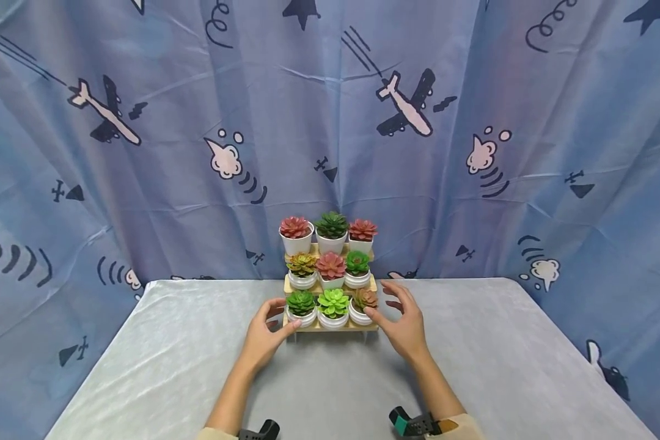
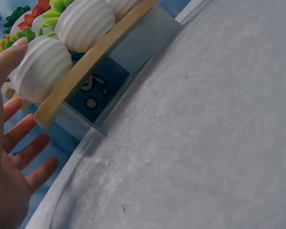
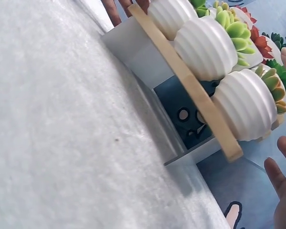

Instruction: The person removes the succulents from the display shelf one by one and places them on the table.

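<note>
Both my hands flank the stepped plant stand at the far middle of the table.

Head view: I see my left hand (image 1: 265,339), fingers loosely spread, thumb touching the wooden stand (image 1: 330,326) at its lower left corner; my right hand (image 1: 400,324) hovers open just beside the lower right, near the brownish succulent (image 1: 365,299). Nine white pots fill three tiers on the grey table (image 1: 143,366). Left wrist view: my fingers (image 2: 26,129) are apart, one fingertip against a ribbed white pot (image 2: 42,68). Right wrist view: my fingertips (image 3: 276,174) sit apart from the shelf edge (image 3: 190,81), holding nothing.
</note>
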`<state>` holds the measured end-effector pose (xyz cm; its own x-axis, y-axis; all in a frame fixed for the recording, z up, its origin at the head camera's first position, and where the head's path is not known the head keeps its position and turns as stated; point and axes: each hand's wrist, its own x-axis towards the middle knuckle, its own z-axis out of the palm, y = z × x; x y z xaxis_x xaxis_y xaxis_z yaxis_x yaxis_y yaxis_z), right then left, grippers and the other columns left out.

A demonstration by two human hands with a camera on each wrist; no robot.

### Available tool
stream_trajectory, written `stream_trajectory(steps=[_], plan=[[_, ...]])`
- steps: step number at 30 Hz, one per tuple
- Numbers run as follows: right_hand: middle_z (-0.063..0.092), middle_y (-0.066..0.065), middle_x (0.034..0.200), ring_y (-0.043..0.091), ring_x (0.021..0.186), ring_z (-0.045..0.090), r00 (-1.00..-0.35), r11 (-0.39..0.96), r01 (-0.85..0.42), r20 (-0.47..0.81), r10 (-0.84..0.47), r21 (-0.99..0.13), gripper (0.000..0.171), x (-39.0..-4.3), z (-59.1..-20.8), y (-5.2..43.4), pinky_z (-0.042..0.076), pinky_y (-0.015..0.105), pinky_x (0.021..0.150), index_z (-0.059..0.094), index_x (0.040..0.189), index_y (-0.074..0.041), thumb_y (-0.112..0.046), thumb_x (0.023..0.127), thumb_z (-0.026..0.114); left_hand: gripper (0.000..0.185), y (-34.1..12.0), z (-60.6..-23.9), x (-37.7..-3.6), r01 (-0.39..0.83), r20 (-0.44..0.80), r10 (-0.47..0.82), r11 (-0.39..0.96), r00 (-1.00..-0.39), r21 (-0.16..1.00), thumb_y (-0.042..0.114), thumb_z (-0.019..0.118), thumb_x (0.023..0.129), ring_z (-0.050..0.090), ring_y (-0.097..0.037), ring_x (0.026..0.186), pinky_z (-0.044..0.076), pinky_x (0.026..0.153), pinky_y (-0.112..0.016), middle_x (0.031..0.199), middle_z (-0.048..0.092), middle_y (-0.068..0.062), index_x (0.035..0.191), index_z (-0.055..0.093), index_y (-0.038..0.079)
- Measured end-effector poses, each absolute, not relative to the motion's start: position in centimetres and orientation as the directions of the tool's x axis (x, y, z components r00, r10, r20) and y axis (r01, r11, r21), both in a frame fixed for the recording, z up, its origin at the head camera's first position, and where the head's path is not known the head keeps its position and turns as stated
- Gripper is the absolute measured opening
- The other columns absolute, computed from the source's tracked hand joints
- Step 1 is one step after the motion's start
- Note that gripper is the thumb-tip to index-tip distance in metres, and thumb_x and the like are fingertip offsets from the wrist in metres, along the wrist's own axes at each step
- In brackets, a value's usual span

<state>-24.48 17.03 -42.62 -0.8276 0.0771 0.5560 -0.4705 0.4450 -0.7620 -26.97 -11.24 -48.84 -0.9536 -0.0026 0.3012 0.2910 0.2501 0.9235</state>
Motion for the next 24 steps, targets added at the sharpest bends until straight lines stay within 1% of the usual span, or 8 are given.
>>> stream_trajectory(steps=[5,9,13,18,24], plan=[[0.062,0.028,0.126,0.039,0.119,0.059,-0.822,0.456,-0.482,0.566,0.058,-0.748,0.057,-24.3,-42.9,16.8,0.056,0.054,0.094,0.061,0.13,0.006,-0.003,0.079,0.084,0.057,-11.1,-49.5,-26.7,0.293,0.298,0.015,0.237,-0.954,0.926,0.022,0.083,0.083,0.062,-0.032,0.121,0.053,0.101,-0.047,0.133,0.063,-0.012,0.133,0.059,0.008],[0.062,0.028,0.126,0.04,0.118,0.06,-0.824,0.45,-0.479,0.563,0.065,-0.754,0.058,-24.3,-42.9,16.8,0.055,0.057,0.093,0.06,0.13,0.009,-0.002,0.078,0.084,0.061,-11.0,-49.8,-26.9,0.295,0.297,0.028,0.226,-0.955,0.928,0.022,0.085,0.082,0.063,-0.031,0.121,0.054,0.102,-0.046,0.135,0.063,-0.013,0.135,0.059,0.008],[0.062,0.026,0.126,0.04,0.116,0.063,-0.841,0.444,-0.455,0.536,0.071,-0.772,0.06,-24.3,-43.1,16.7,0.056,0.057,0.093,0.059,0.131,0.009,-0.003,0.078,0.084,0.058,-11.2,-49.9,-27.1,0.293,0.299,0.006,0.207,-0.954,0.933,0.019,0.085,0.081,0.064,-0.03,0.119,0.055,0.101,-0.045,0.133,0.065,-0.013,0.133,0.061,0.008],[0.062,0.025,0.124,0.037,0.112,0.066,-0.863,0.437,-0.423,0.501,0.074,-0.794,0.061,-24.4,-43.4,16.3,0.057,0.055,0.093,0.059,0.132,0.007,-0.004,0.078,0.085,0.059,-11.8,-50.2,-27.1,0.3,0.305,0.004,0.191,-0.952,0.935,0.014,0.087,0.079,0.065,-0.029,0.117,0.056,0.099,-0.045,0.132,0.067,-0.013,0.132,0.062,0.007],[0.064,0.021,0.121,0.032,0.109,0.065,-0.868,0.444,-0.412,0.492,0.075,-0.795,0.06,-24.6,-43.4,15.8,0.058,0.049,0.091,0.061,0.131,0.006,-0.004,0.077,0.086,0.059,-11.9,-50.3,-27.2,0.298,0.303,0.008,0.206,-0.953,0.932,0.014,0.088,0.078,0.067,-0.029,0.114,0.056,0.098,-0.046,0.13,0.068,-0.014,0.131,0.063,0.007]])
